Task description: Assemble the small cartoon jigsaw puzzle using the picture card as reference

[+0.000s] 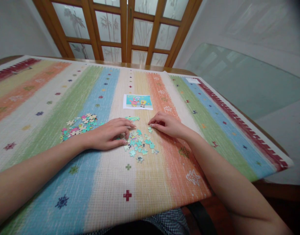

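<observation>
Loose teal jigsaw pieces (139, 143) between a bent, finger-parted left hand (110, 133) and a right hand (165, 124) with thumb and forefinger close, any grip impossible to tell, one joined strip (133, 118) just beyond, one SpongeBob print (138, 102) farther off, one mixed-colour puzzle pile (81, 124) past the left wrist

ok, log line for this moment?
left hand: at teal pieces | right hand: near one piece | grips: unclear | picture: flat, beyond hands | mixed pile: beyond left forearm

Head cam looks fwd & down across striped cloth (113, 182), L hand (112, 133) & R hand (166, 124) near, doors (124, 32) well back.
</observation>
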The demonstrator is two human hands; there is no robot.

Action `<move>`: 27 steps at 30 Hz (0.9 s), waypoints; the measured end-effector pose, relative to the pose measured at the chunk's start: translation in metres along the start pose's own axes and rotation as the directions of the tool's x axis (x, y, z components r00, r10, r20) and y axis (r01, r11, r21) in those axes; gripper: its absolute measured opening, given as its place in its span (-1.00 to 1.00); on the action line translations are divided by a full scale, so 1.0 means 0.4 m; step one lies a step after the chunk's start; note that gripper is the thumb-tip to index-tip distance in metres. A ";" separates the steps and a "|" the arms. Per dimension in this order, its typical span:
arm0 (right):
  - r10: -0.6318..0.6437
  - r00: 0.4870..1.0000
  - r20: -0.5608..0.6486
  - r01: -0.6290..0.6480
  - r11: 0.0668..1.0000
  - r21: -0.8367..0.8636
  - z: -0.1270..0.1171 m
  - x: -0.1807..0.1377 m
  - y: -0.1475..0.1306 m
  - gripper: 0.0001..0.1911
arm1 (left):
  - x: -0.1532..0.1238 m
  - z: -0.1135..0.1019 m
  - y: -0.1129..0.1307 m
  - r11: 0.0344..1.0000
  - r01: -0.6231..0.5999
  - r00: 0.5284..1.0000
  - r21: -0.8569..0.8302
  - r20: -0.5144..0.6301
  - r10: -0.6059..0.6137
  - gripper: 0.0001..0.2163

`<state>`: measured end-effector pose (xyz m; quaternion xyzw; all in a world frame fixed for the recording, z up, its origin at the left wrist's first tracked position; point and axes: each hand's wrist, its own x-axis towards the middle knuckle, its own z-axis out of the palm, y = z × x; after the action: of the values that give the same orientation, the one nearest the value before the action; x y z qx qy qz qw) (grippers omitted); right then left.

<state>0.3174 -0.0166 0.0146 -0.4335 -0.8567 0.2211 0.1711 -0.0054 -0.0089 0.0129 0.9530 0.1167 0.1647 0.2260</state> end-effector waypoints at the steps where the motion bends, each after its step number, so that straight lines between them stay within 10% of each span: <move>1: -0.003 1.000 0.001 0.003 1.000 -0.003 0.000 0.000 0.001 -0.84 | -0.001 -0.004 0.000 1.000 -0.001 1.000 -0.006 0.007 0.001 -0.95; 27: 0.019 1.000 -0.008 -0.019 1.000 0.007 0.003 0.002 0.000 -0.86 | -0.001 -0.008 -0.015 0.992 0.121 0.991 -0.027 0.067 -0.119 -0.83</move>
<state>0.3166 -0.0161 0.0137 -0.4419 -0.8511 0.2239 0.1738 -0.0076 -0.0025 0.0125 0.9455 0.1636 0.1216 0.2538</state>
